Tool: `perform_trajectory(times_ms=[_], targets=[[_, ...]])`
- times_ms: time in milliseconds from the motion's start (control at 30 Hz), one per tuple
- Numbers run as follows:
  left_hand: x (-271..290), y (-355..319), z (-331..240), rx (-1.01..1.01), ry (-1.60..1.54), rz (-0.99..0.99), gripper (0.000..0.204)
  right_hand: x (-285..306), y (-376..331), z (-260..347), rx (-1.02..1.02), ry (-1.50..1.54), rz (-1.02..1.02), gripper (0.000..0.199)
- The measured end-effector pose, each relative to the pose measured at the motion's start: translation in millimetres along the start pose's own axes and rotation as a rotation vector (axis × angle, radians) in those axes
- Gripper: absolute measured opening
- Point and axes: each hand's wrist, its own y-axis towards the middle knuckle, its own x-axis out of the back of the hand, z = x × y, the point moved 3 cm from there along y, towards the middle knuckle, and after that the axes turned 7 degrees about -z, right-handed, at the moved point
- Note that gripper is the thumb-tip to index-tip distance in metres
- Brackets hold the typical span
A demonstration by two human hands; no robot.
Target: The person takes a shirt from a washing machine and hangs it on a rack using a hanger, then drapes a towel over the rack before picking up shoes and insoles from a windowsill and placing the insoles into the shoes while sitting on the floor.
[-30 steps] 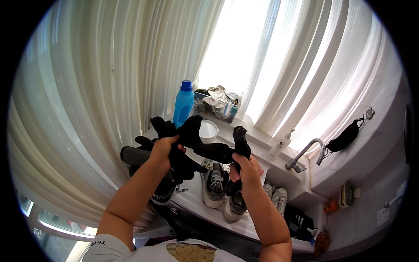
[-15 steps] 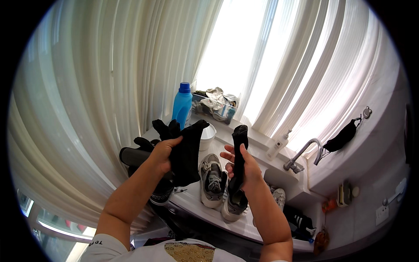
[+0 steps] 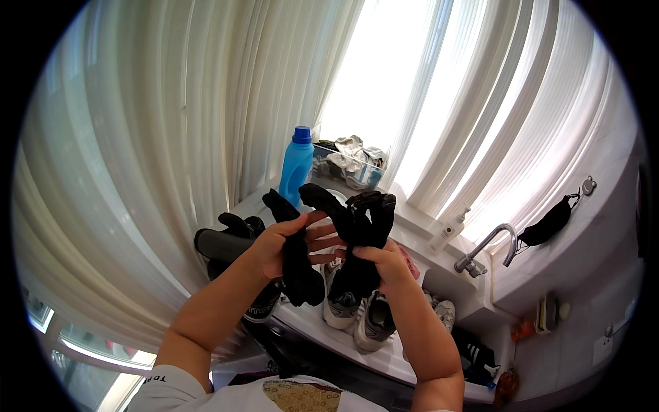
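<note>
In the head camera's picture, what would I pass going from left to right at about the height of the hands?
Black rolled cylinder on the counter → left hand gripping a dangling black sock → right hand gripping a bunch of black socks → curved chrome tap → black face mask hanging on the wall.

Both forearms come up from the lower edge bare, with no watch, band or ring to be seen on either wrist or on the left hand (image 3: 278,240) or the right hand (image 3: 384,261). A white short sleeve (image 3: 165,388) covers the left upper arm and carries dark lettering near its hem. The white shirt front (image 3: 302,397) bears a brownish printed patch, possibly a picture, too cropped to make out.
</note>
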Motion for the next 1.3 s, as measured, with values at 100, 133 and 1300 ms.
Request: perform_trajectory(times_ms=[100,133,1300], targets=[[3,-4,-6,-0.051,0.08,0.088,0.051,1,-5,7,-0.001,-0.012,0.019,0.039],[5,-4,-6,-0.042,0.063,0.089,0.052,3,-3,5,0.014,-0.016,0.02,0.04],[26,27,18,0.108,0.296,0.0,0.053,1,27,-36,-0.323,0.222,0.315,0.044]])
